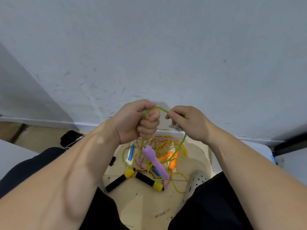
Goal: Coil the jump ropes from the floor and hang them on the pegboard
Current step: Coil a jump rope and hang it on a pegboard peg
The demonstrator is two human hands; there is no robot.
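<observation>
Rope [161,108]: green and thin, held up in front of us; a short arc of it bridges the gap between our two sets of fingers [149,127].
Left hand [137,120]: our fingers are curled into a tight fist round the rope, which loops over the top of the fist and comes out beneath it.
Right hand [189,123]: thumb and forefinger pinch the rope just right of the left fingers, the other fingers loosely curled; from under this hand the rope drops away downward.
Handle [154,161]: purple, hanging on the rope just below our left fingers, tilted with its lower end to the right.
Pile [166,157]: on the floor [141,201] well below both sets of fingers; tangled yellow rope, pinkish braided cord, orange and blue handles.
Black handles [116,181]: two with yellow ends, below our left fingers, at the pile's near edge.
Clog [196,180]: grey, below our right fingers, just beside the pile.
Wall [149,55]: pale and scuffed, beyond our fingers.
</observation>
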